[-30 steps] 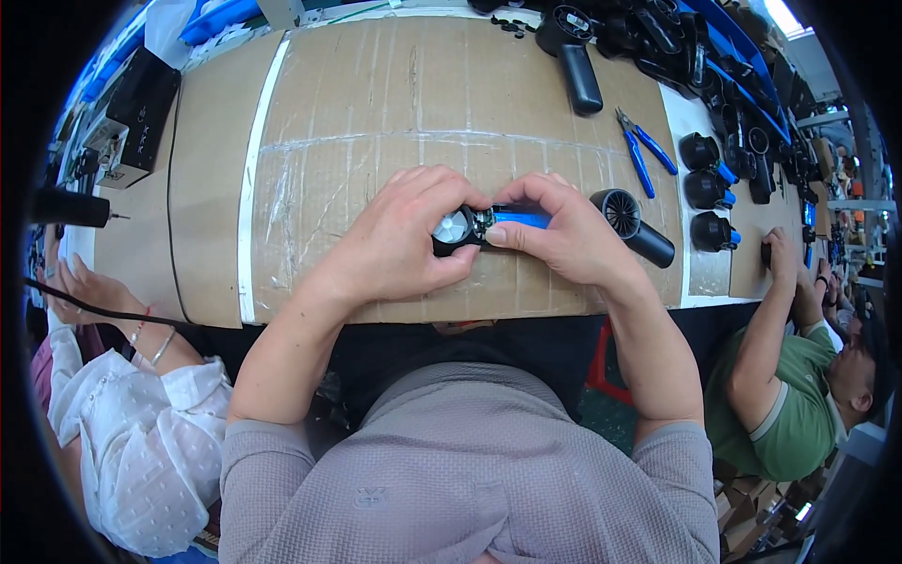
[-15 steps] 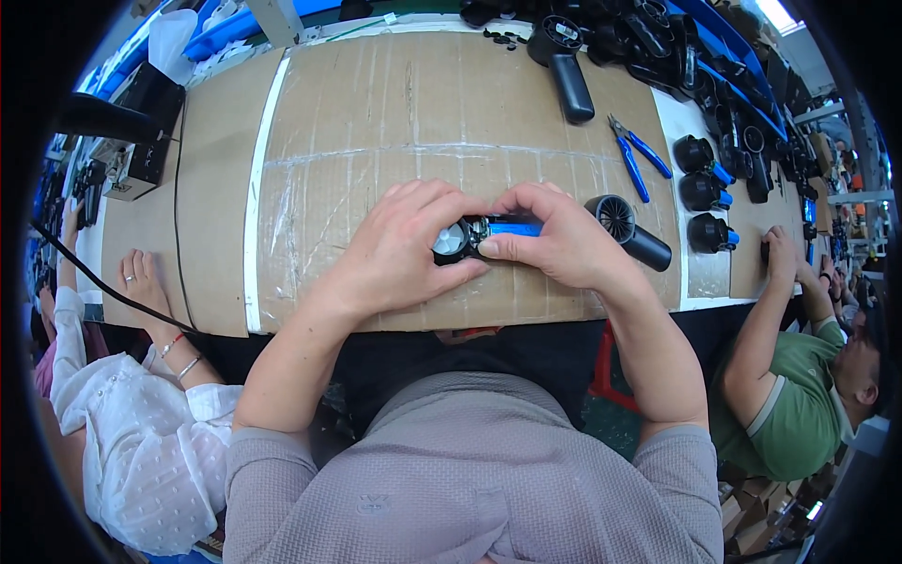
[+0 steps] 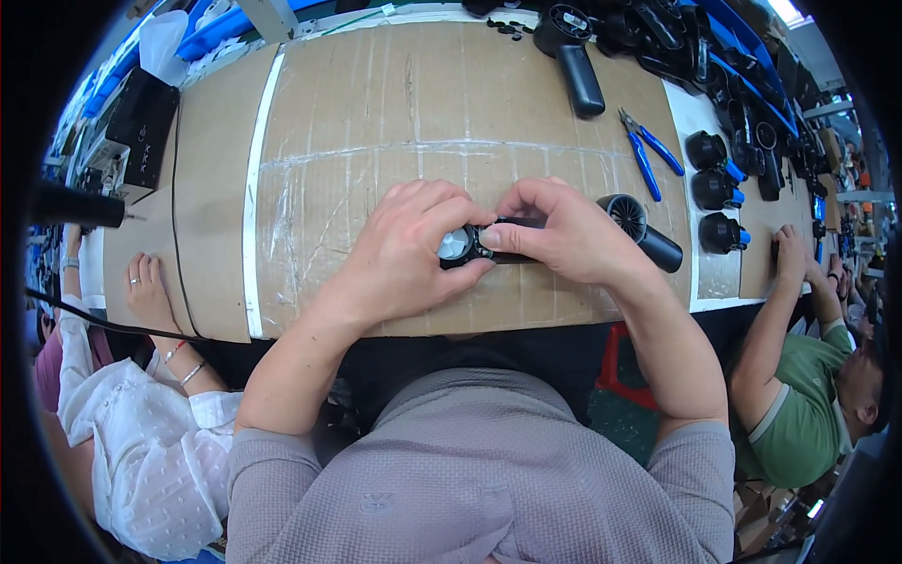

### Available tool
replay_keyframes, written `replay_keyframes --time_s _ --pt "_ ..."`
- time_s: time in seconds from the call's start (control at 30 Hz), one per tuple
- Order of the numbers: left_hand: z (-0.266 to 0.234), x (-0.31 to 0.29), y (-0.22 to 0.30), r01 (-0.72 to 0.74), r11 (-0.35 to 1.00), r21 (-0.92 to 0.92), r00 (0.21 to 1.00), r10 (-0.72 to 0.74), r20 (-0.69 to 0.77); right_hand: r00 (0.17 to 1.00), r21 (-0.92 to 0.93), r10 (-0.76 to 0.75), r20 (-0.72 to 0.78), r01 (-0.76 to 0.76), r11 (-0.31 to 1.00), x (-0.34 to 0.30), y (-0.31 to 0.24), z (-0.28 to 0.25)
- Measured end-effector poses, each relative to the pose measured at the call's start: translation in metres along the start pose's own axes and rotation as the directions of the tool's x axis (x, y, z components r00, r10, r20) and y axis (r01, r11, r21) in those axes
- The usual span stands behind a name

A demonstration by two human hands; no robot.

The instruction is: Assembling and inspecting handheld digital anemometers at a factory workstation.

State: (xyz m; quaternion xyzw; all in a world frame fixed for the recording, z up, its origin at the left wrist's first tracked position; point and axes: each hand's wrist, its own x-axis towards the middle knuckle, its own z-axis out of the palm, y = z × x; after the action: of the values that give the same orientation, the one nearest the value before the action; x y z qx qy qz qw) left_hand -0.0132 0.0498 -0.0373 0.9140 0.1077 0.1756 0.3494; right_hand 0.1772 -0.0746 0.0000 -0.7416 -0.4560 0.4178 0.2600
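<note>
Both my hands hold a black handheld fan body (image 3: 454,247) low over the cardboard-covered bench, in the middle. Its round head, with a pale fan wheel inside, lies between the thumb and fingers of my left hand (image 3: 399,242). My right hand (image 3: 578,235) grips the black handle, thumb pressed on top near the joint with the head. The fingers hide part of the handle. Beside my right wrist lies another black fan (image 3: 660,250) with a ribbed round head. Farther right are blue-handled cutting pliers (image 3: 648,155), jaws pointing away.
A black fan shell (image 3: 581,83) lies at the far right, near small black pieces (image 3: 507,28). Several fan heads with blue parts (image 3: 711,190) line the right strip. At left are a black box (image 3: 146,141), a cable and a black screwdriver (image 3: 80,205). Co-workers sit on both sides.
The blue part visible in the handle before is now covered by black. My right thumb has shifted toward the head. The screwdriver at left hangs lower and nearer.
</note>
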Motion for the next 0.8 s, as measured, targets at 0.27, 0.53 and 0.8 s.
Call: replay_keyframes --time_s 0.27,0.53,0.8 --pt "0.002 -0.001 -0.003 -0.055 0.998 0.022 0.998 0.056 -0.028 1.000 0.030 -0.022 0.005 0.022 0.999 -0.001 0.000 -0.001" --pt "0.002 0.001 0.006 -0.024 0.997 -0.079 0.996 0.017 -0.093 0.999 0.076 0.028 0.017 -0.029 0.997 -0.001 0.002 0.001" --pt "0.009 0.002 0.001 0.006 0.998 -0.057 0.994 -0.012 -0.107 0.970 -0.015 -0.130 -0.203 0.130 0.991 -0.012 0.015 0.019"
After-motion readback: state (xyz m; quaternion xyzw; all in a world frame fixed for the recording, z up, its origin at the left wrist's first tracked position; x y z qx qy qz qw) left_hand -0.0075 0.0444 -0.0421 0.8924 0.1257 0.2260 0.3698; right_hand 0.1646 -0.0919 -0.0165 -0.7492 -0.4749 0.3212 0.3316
